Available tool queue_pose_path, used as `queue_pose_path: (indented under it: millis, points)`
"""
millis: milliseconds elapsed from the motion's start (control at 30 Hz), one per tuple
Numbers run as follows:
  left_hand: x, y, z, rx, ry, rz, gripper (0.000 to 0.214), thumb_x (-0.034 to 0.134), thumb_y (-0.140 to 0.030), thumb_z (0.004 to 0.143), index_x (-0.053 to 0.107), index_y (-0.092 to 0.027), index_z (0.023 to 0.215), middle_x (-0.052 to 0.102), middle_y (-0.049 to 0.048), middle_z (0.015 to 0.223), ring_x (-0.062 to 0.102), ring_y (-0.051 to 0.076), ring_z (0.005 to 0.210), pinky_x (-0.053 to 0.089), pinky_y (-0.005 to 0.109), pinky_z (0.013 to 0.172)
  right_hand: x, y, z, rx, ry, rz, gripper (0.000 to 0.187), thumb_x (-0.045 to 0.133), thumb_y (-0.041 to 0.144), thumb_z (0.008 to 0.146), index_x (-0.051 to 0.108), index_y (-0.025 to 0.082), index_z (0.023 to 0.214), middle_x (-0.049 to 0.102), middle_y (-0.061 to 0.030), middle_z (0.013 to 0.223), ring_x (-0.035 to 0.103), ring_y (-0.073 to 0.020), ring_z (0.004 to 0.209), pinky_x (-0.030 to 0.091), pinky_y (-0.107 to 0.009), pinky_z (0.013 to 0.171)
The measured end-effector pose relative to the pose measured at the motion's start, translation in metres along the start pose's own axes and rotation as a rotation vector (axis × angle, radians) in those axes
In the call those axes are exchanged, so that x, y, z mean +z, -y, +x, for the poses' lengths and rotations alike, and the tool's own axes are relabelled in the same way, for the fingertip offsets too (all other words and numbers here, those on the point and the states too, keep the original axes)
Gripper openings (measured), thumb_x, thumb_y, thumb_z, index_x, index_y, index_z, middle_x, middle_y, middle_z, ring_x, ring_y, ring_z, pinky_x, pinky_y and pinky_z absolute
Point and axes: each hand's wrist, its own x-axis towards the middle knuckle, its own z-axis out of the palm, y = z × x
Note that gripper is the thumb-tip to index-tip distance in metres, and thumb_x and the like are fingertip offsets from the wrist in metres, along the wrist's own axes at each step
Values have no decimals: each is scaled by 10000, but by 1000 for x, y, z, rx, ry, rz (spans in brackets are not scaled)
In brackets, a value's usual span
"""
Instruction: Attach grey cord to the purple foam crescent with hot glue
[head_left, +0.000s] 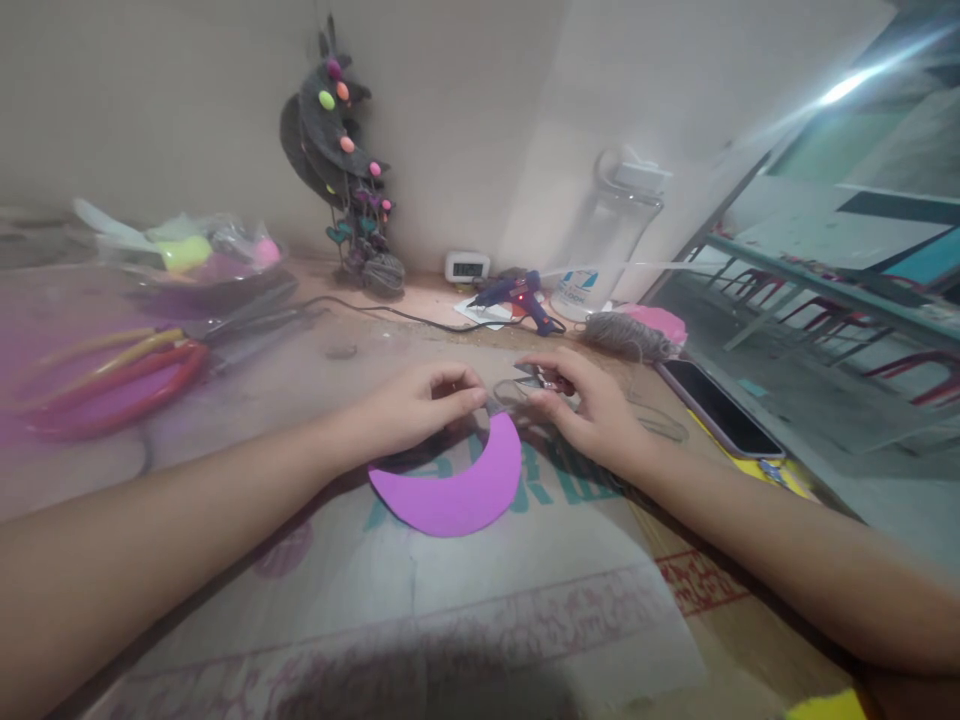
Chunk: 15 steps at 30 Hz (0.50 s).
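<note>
My left hand (442, 400) is closed in a pinch on the upper tip of a purple crescent cutout (465, 495), where a bit of grey yarn (495, 406) covers the tip. The rest of the crescent lies over the printed work surface. Just to the right, my right hand (581, 400) is closed around small thread snips (534, 378), their blades pointing left toward the yarn. A loose strand of grey yarn (660, 420) trails behind the right hand. The fingers partly hide the snips and the crescent's tip.
Scissors (187, 350) with red and yellow handles lie at left, near a bowl of wrapped pieces (187, 255). Along the wall stand a decorated grey crescent (330, 140), a clock (467, 267), a glue gun (517, 295) and a bottle (600, 240). A yarn ball (626, 335) and phone (724, 408) are right.
</note>
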Motion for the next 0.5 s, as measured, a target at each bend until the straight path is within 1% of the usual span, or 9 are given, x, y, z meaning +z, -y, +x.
queue_pose_path:
  millis: [67,133,200,267,333,400,433,467,500]
  points:
    - [0,1,0,-3,-8,-14,265,520,-440,869,584,-187,829,617,9,691,534,118,589,408,226,535,-1,4,0,81,7,54,283,574,375,864,635,179,1059,580,-4,715,494,-131,613,386,-263,587]
    - [0,1,0,-12,-13,-29,259,525,-439,866,581,-188,834,618,9,691,529,118,585,402,226,530,-3,9,2,163,33,104,224,576,370,860,664,188,955,544,24,618,457,-107,540,360,-242,542]
    - [0,0,0,-18,-15,-45,254,527,-436,865,577,-189,836,610,3,678,519,114,572,395,223,524,-7,15,4,219,40,139,208,569,372,859,660,187,882,542,26,604,454,-101,532,352,-232,528]
    - [0,-2,-1,-15,-44,-51,256,523,-434,866,567,-185,822,590,-6,649,511,112,560,390,221,520,-11,21,6,259,35,166,198,589,374,836,633,181,846,562,19,643,471,-103,558,362,-228,534]
    - [0,-5,-2,3,-134,-39,259,522,-431,865,549,-181,801,545,-23,607,496,109,545,384,220,517,-14,25,8,292,99,207,185,604,367,815,613,182,816,572,17,667,490,-109,584,381,-228,549]
    - [0,-8,-3,46,-255,-11,261,522,-427,863,536,-178,789,503,-36,599,479,104,536,385,220,519,-12,30,8,323,229,277,176,591,359,817,607,186,786,579,18,679,512,-114,604,399,-231,565]
    - [0,-9,-4,76,-309,8,262,523,-427,861,537,-177,787,497,-37,609,474,103,537,387,222,522,-10,33,8,337,292,316,183,582,359,820,601,187,761,569,21,668,511,-113,599,401,-231,562]
    - [1,-11,-5,117,-337,36,262,523,-425,862,547,-173,793,513,-29,647,484,106,564,397,224,541,-8,36,7,348,336,354,197,571,361,824,587,186,735,550,26,647,501,-110,584,400,-229,552]
    - [1,-12,-5,159,-367,72,267,523,-424,860,558,-170,786,530,-18,672,491,110,588,400,225,555,-6,38,7,352,354,380,213,560,362,829,565,186,709,525,32,623,482,-104,564,394,-225,537]
